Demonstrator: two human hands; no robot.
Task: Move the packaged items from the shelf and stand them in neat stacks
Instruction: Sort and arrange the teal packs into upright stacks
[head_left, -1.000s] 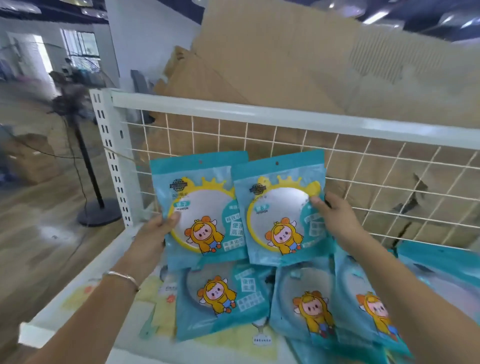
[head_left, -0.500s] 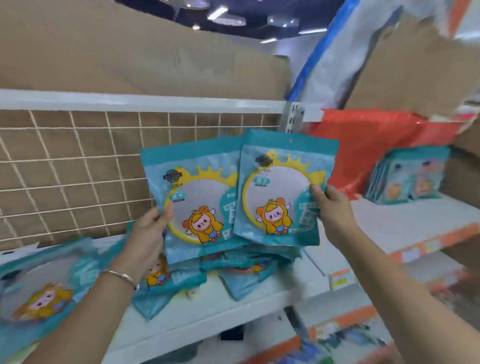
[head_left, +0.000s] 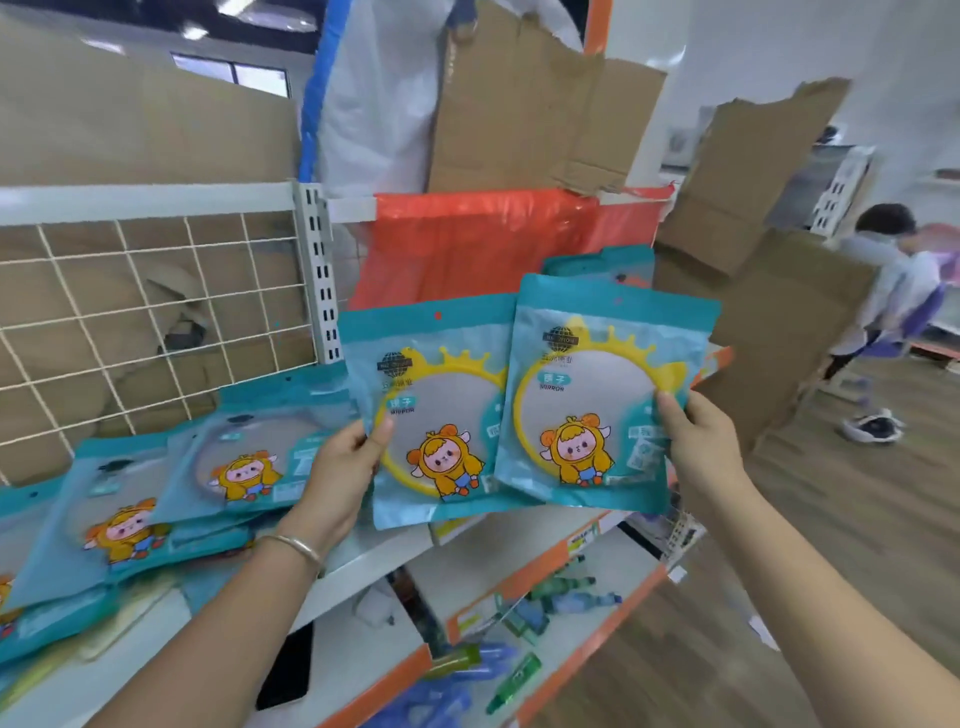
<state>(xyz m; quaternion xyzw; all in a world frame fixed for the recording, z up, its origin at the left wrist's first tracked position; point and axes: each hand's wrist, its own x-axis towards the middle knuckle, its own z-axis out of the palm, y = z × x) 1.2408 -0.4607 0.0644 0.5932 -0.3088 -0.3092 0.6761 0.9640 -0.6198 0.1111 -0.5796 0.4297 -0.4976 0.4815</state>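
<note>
White shelf (head_left: 379, 558) bears loose packets (head_left: 130, 519); above its front edge left hand (head_left: 337, 467) pinches left packet (head_left: 436, 415), right hand (head_left: 701, 447) pinches right packet (head_left: 602, 395).

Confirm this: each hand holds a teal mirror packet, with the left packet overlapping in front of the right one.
Wrong overlap: the head view shows the right packet in front of the left packet. The left hand and right hand each hold a packet.
</note>
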